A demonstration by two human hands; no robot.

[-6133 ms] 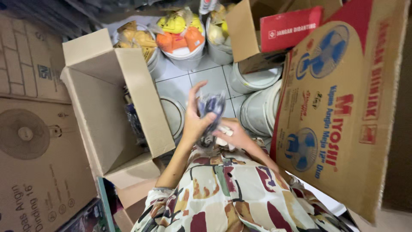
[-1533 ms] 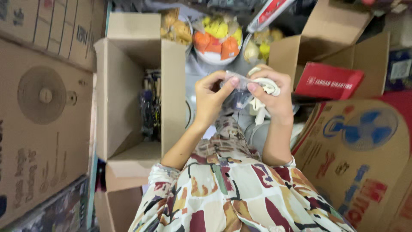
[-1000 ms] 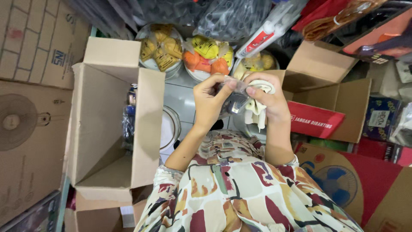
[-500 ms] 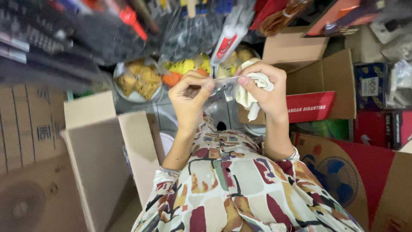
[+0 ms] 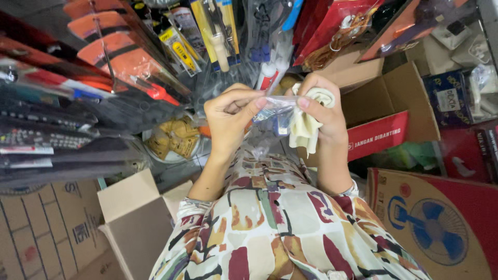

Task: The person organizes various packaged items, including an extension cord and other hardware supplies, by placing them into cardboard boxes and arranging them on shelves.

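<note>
My left hand (image 5: 228, 116) and my right hand (image 5: 319, 111) are raised side by side in front of a rack of hanging goods. Between them they pinch a small clear plastic packet (image 5: 275, 106) by its top edge, with something dark and blue inside. My right hand also clutches a cream cloth (image 5: 306, 122) that droops below the fingers. My patterned sleeves and lap fill the lower middle of the view.
Packaged tools and orange-handled items (image 5: 129, 57) hang at upper left, remote controls (image 5: 46, 137) at left. A bowl of yellow packets (image 5: 174, 140) sits below. An open brown box (image 5: 137, 223) is lower left, a red-flapped box (image 5: 386, 116) right, a fan carton (image 5: 430, 223) lower right.
The view has tilted up from the open boxes and bowls to the hanging goods. Both hands rose with the clear packet and stay pinched on it; the cloth remains in my right hand.
</note>
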